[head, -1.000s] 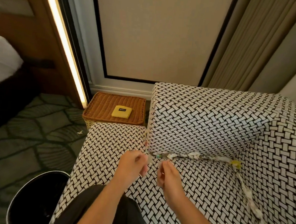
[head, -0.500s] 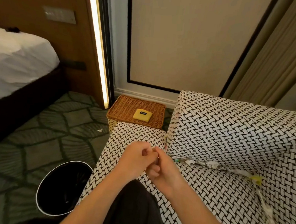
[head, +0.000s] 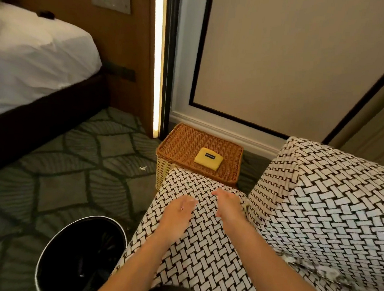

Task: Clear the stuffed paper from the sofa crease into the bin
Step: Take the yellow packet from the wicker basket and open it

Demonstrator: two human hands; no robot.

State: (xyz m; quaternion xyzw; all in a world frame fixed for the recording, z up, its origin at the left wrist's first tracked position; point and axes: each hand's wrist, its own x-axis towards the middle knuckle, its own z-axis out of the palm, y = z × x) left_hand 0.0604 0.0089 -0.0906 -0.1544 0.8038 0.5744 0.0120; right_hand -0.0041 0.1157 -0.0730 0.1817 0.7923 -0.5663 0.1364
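Both hands reach out over the sofa (head: pixel 201 255) seat in the middle of the frame, a little apart from each other. The left hand (head: pixel 178 212) lies palm down with its fingers straight and loosely spread, low over the woven black-and-white fabric; I cannot tell whether it touches. A small pale speck shows by its fingers, too blurred to tell what it is. The right hand (head: pixel 229 204) is turned more on its edge, fingers stretched forward and relaxed, holding nothing that shows. It sits just beside the near end of the crease between the seat and the back cushion (head: pixel 332 200).

The paper (head: pixel 327 274) lies stuffed along that crease at the lower right of the frame, a blurred whitish strip running off toward the right edge behind the right forearm. A shred of it also shows at the crease's end, close to the right hand.

The bin (head: pixel 72 250), black and round with a pale rim, stands on the carpet (head: pixel 67 164) at the lower left, just beside the seat's edge and below the left forearm. One small white scrap (head: pixel 143 168) lies on the carpet above it.

Past the seat's far corner stands a wicker basket (head: pixel 186 145) with a yellow pouch (head: pixel 207 159) on its lid. A bed (head: pixel 33 54) fills the upper left, and a lit strip (head: pixel 157 52) runs down the wall beside it.
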